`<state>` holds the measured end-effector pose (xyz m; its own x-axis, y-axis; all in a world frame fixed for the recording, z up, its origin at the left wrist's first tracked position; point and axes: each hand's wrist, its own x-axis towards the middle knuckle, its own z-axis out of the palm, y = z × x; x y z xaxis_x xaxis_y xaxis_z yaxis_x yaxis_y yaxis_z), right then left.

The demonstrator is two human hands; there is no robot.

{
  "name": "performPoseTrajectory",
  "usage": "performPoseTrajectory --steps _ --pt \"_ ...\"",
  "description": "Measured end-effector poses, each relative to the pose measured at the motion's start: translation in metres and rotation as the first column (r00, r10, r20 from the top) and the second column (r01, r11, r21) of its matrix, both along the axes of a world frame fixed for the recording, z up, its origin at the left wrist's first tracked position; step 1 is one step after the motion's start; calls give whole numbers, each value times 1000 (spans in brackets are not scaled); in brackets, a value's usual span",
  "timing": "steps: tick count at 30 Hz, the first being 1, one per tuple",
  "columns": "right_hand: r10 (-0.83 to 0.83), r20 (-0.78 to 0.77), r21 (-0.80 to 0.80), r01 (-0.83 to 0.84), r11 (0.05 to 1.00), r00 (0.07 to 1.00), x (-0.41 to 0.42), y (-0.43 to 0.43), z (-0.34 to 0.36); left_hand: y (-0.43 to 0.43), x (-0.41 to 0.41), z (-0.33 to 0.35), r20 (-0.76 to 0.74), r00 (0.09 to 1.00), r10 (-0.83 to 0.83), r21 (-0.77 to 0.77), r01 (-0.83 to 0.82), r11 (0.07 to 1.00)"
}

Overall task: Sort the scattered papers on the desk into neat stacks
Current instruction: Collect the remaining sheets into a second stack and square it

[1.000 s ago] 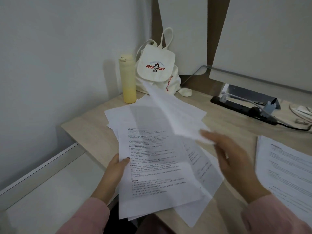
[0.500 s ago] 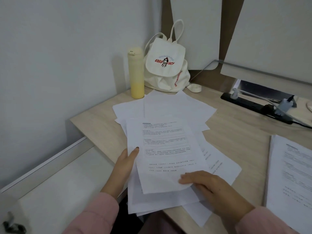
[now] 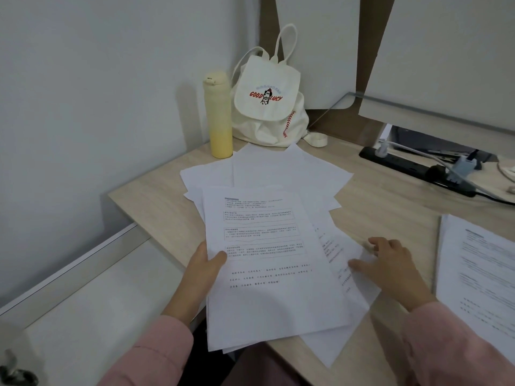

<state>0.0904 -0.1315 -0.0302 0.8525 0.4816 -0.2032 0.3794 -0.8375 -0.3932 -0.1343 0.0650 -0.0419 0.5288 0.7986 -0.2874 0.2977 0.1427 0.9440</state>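
Several loose papers (image 3: 278,190) lie fanned over the pale wood desk (image 3: 384,218) at frame centre, overhanging its near edge. The left hand (image 3: 202,270) pinches the printed top sheet (image 3: 267,263) at its left margin; the right hand (image 3: 390,263) rests spread and flat on lower sheets. Another stack (image 3: 482,280) sits at right. A yellow bottle (image 3: 218,115), cloth bag (image 3: 269,98) and power strip (image 3: 412,168) crowd the far edge; bare desk lies between the piles.

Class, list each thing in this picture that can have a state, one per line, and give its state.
Loose papers: fanned out, unaligned.
Top sheet: printed side up, pinched at its left edge by the left hand.
Right hand: open, fingers on the sheets.
Right stack: squared, untouched.
Bottle: upright, lid shut.
Backpack: flap closed.
Power strip: plugs inserted.
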Motion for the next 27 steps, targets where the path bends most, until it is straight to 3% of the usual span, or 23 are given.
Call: performPoseTrajectory --steps 6,11,19,23,27 --pt "-19 -16 73 20 997 1000 3 1 -6 -1 1 1 -20 998 53 -63 -54 997" --pt "-102 45 368 79 926 994 3 -8 14 -3 1 2 -28 995 91 -61 -93 994" --pt "-441 27 749 274 603 897 16 -27 57 -2 4 0 -30 994 107 -57 -109 992" --pt "-494 -116 830 358 428 862 23 -31 60 -2 3 0 -36 993 110 -53 -112 992" --pt "-422 -332 818 480 315 843 24 -30 59 -2 4 0 -21 993 114 -61 -115 992"
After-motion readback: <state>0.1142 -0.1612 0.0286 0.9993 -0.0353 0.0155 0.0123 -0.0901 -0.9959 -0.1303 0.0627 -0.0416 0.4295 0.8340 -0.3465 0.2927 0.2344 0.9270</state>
